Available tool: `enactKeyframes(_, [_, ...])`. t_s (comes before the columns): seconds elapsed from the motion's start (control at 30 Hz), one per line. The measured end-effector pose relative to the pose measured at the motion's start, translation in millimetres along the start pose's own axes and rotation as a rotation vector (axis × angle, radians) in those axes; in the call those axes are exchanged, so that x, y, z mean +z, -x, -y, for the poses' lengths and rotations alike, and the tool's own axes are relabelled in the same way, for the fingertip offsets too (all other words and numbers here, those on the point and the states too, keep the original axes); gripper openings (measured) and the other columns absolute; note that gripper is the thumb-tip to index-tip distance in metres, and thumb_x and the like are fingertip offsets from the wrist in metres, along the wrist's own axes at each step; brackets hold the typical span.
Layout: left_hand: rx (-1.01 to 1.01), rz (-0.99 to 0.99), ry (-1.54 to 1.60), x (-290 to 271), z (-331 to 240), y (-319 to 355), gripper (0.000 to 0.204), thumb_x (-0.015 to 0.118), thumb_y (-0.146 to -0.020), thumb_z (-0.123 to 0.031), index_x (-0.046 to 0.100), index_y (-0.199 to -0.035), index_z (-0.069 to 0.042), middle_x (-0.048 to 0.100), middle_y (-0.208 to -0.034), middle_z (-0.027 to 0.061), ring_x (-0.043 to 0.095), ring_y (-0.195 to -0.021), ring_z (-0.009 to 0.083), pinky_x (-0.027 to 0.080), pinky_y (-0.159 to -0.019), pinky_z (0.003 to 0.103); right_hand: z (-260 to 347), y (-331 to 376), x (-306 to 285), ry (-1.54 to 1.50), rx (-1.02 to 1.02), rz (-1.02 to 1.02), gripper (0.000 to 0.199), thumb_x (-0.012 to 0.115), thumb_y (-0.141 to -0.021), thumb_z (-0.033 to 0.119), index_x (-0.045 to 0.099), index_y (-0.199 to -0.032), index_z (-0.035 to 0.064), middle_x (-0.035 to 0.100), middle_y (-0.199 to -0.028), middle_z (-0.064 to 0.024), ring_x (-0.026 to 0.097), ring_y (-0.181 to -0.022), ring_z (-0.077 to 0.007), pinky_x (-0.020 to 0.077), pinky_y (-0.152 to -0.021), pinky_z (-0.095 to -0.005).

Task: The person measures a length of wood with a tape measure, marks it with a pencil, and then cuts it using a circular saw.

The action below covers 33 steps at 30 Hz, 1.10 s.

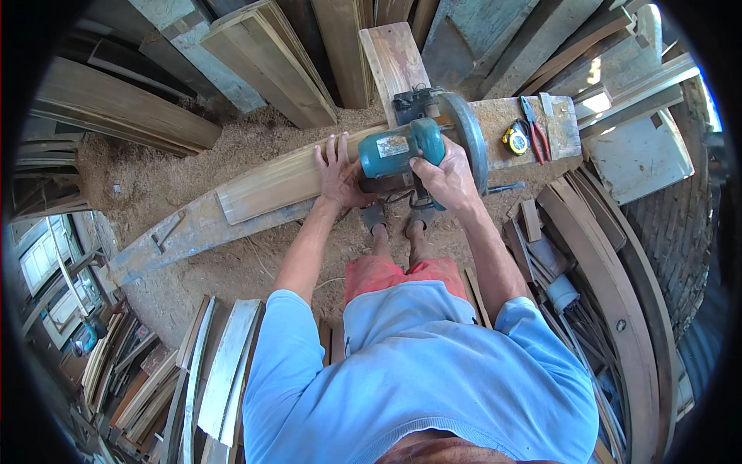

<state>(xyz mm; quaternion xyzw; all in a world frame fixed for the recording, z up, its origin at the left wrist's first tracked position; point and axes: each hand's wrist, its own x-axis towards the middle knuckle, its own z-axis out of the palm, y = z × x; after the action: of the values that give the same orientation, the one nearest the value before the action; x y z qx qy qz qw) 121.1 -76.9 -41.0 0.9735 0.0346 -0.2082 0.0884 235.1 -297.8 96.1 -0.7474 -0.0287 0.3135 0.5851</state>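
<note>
A teal circular saw with a round grey-blue blade guard rests over the right end of a long wooden board. My right hand is wrapped round the saw's rear handle. To the left of the motor, my left hand lies on the board with its fingers spread, the thumb side close to the saw. The board lies along a narrow plank bench. Beneath the saw, a short wooden piece sticks out on the far side. The blade's lower edge is hidden.
Pliers with red handles and a yellow tape measure lie on the bench's right end. Planks lean along the far side. Stacked timber stands at right, more boards at lower left. Sawdust covers the ground.
</note>
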Motion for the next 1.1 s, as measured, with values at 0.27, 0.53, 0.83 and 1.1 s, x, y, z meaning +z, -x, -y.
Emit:
enactKeyframes(0.27, [0.023,-0.015,-0.048,-6,-2,1,0.118,0.086,-0.052,-0.072,0.049,-0.155,-0.028,0.014,-0.169,0.0214,0.007,-0.156,0.0459,0.005,-0.123,0.069,15,-7,-2,-0.042,0.052,0.013,0.015,0.068,-0.09,0.004,0.061,-0.101,-0.0024,0.064,-0.076,-0.0051,0.062,-0.071,-0.0132,0.0508,-0.066,-0.0334])
enactKeyframes(0.53, [0.015,0.008,-0.062,-7,-2,1,0.125,0.088,-0.05,-0.071,0.042,-0.158,-0.029,0.015,-0.169,0.0198,0.007,-0.156,0.0458,0.006,-0.122,0.07,7,-16,-2,0.017,0.015,0.002,0.019,0.07,-0.088,0.008,0.062,-0.101,-0.0036,0.066,-0.079,-0.0074,0.064,-0.074,-0.0167,0.0522,-0.072,-0.0364])
enactKeyframes(0.83, [0.022,-0.015,-0.023,-7,-1,2,0.125,0.088,-0.05,-0.069,0.04,-0.159,-0.029,0.017,-0.167,0.0199,0.007,-0.156,0.0463,0.004,-0.121,0.073,4,-24,0,0.054,0.011,-0.003,0.024,0.071,-0.087,0.01,0.065,-0.106,-0.0049,0.068,-0.086,-0.0107,0.064,-0.084,-0.02,0.0524,-0.08,-0.0383])
enactKeyframes(1.1, [0.047,-0.073,0.043,-4,-6,1,0.107,0.089,-0.049,-0.062,0.058,-0.147,-0.031,0.023,-0.166,0.0254,0.013,-0.154,0.0508,0.007,-0.12,0.075,10,-58,-6,0.154,-0.124,-0.039,0.024,0.071,-0.087,0.013,0.063,-0.103,-0.0026,0.068,-0.089,-0.0098,0.063,-0.084,-0.0206,0.0518,-0.081,-0.0392])
